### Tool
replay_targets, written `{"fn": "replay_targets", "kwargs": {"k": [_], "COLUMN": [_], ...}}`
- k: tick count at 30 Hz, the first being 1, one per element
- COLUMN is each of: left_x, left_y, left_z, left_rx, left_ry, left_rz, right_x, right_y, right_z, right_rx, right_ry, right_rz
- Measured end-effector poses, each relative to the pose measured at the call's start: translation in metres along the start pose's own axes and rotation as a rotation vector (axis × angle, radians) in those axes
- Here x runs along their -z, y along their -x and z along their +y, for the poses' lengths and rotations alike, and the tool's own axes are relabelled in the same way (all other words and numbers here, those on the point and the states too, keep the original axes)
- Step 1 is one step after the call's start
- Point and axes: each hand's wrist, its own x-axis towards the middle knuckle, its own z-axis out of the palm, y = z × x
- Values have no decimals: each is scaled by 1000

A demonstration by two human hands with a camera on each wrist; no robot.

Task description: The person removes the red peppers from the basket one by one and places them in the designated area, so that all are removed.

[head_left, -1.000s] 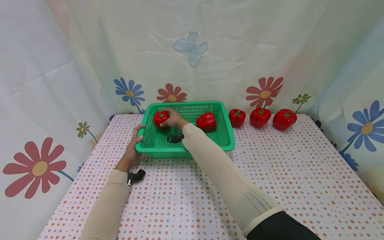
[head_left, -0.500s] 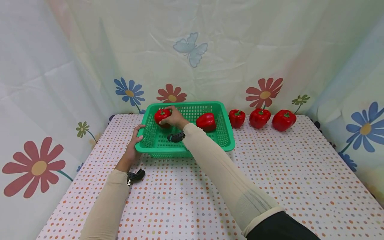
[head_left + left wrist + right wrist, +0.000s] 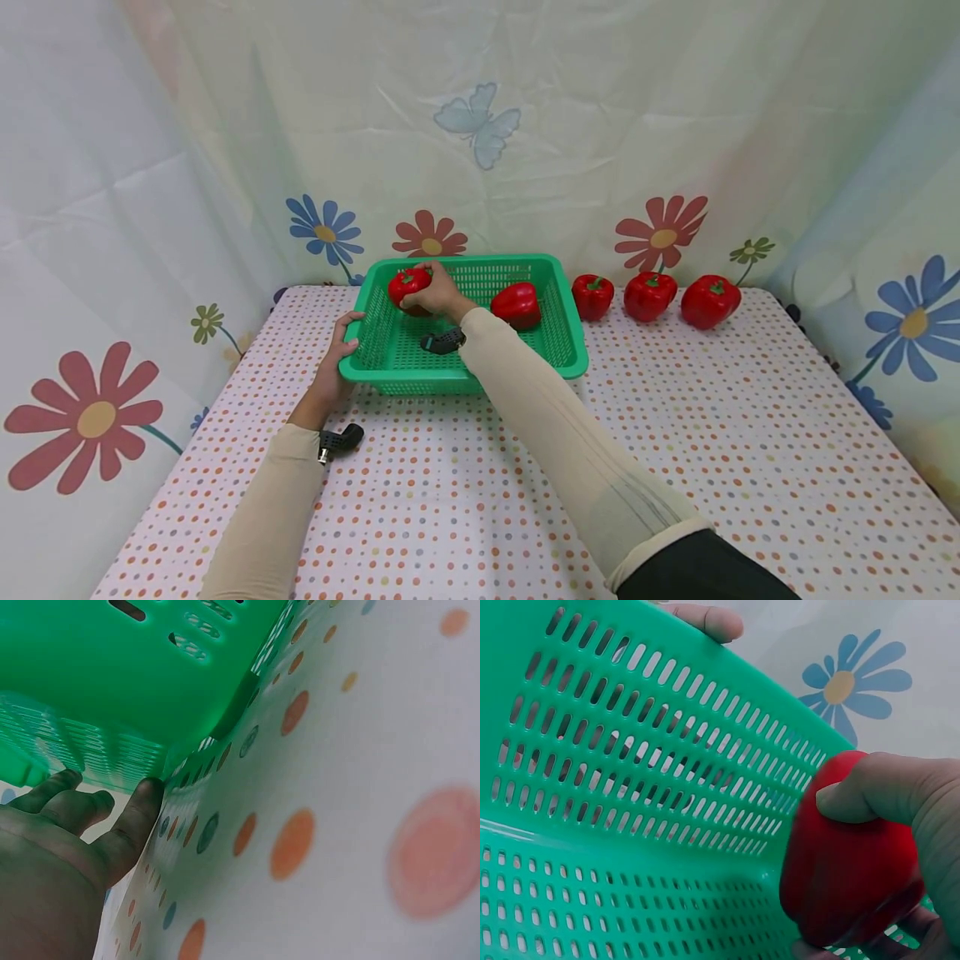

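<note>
My right hand (image 3: pixel 438 293) grips a red bell pepper (image 3: pixel 847 862) inside the green plastic basket (image 3: pixel 420 377), near its back left. In the right wrist view the thumb lies across the pepper's side, with other fingers under it. My left hand (image 3: pixel 332 367) is at the basket's left side, its fingertips on the rim in the head view. Seen from the left wrist, extended fingers (image 3: pixel 135 825) reach to the outer wall. A second red bell pepper (image 3: pixel 516 305) lies on its side in the basket's right half.
Right of the basket, three red bell peppers stand in a row: a near one (image 3: pixel 592 297), a middle one (image 3: pixel 650 295) and an outer one (image 3: pixel 710 301). A flower-printed curtain (image 3: pixel 480 192) hangs behind the dotted tabletop (image 3: pixel 450 500).
The gripped pepper has shifted a little right and up in the basket and tilted, along with my right hand. My left hand and the other peppers stay where they were.
</note>
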Motion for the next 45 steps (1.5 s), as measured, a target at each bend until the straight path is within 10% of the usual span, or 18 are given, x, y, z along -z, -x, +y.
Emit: {"fn": "replay_targets", "kwargs": {"k": [25, 45], "left_x": [-1, 1], "left_y": [7, -1], "left_z": [-1, -3], "left_rx": [17, -2], "left_ry": [-37, -14], "left_rz": [24, 12], "right_x": [33, 142], "right_y": [48, 143], "right_z": [-23, -17], "right_rx": [-3, -24], "right_ry": [-141, -179], "right_rz": [-86, -61]}}
